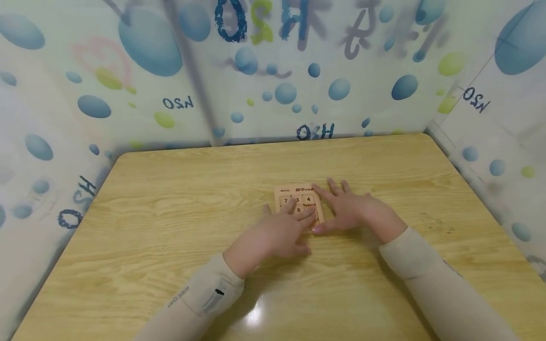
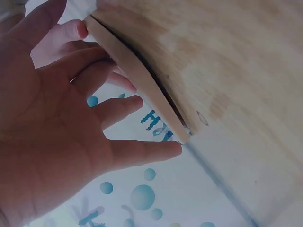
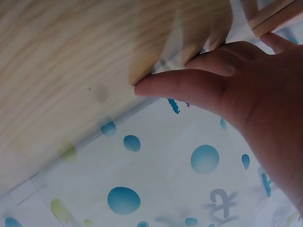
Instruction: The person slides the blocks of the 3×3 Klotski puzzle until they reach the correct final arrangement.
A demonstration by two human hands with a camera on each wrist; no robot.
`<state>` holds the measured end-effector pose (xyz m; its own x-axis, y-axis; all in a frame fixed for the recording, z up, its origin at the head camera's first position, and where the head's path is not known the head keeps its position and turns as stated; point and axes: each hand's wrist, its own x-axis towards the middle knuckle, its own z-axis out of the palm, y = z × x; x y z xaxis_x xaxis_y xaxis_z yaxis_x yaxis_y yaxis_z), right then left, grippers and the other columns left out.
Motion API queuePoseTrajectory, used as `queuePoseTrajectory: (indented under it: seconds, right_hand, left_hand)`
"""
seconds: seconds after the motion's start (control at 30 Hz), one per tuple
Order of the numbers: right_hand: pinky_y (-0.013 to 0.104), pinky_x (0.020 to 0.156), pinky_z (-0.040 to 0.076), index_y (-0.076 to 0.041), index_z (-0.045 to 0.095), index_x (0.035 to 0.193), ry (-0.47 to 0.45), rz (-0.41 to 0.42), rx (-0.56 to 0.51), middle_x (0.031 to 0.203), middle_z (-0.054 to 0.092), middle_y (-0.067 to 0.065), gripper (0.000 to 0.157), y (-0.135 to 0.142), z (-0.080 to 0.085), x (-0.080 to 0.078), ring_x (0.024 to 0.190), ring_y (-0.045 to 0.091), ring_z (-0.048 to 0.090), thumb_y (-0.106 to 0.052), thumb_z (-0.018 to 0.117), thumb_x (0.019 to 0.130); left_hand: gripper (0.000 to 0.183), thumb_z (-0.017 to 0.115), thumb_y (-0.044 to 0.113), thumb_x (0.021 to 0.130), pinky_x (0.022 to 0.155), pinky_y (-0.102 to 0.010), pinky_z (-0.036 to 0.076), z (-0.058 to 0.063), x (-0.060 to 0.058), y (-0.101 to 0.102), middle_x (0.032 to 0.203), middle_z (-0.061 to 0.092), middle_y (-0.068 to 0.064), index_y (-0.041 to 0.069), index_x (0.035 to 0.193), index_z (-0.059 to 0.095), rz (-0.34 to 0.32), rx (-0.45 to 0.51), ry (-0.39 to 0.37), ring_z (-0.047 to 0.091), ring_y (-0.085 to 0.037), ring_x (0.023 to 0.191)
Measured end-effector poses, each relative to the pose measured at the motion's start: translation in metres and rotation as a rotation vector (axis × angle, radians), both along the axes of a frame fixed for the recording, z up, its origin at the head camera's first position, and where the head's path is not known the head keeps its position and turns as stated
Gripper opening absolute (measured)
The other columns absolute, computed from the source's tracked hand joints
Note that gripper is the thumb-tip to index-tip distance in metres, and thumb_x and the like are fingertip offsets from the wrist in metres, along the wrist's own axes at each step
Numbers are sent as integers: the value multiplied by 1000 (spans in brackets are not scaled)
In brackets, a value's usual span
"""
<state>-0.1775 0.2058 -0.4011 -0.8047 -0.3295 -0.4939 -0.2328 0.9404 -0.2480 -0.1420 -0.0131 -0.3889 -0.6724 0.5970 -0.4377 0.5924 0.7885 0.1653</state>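
Note:
A light wooden number sliding puzzle lies flat near the middle of the table, with tiles marked 7, 3, 4 and 8 showing. My left hand is over its lower part, fingers spread and fingertips on the tiles, which hides some numbers. In the left wrist view the board's thin edge shows beyond the outstretched fingers. At the puzzle's right side is my right hand, its thumb by the lower right corner and index finger by the upper right one. Its other fingers stretch out over the tabletop.
The wood-grain table reaches back to a wall printed with blue and green drops and lettering. Side walls close in on the left and right. Light sleeves cover both forearms.

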Motion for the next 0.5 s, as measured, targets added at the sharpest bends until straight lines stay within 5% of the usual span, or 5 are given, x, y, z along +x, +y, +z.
queuePoseTrajectory:
  seconds: [0.5]
  right_hand:
    - [100, 101, 11, -29, 4, 173, 13, -12, -13, 179, -9, 24, 126, 0, -2, 3, 160, 63, -3, -86, 68, 81]
  left_hand:
    - [84, 65, 60, 100, 121, -84, 20, 0, 20, -2, 178, 18, 15, 28, 169, 30, -23, 27, 34, 10, -31, 169]
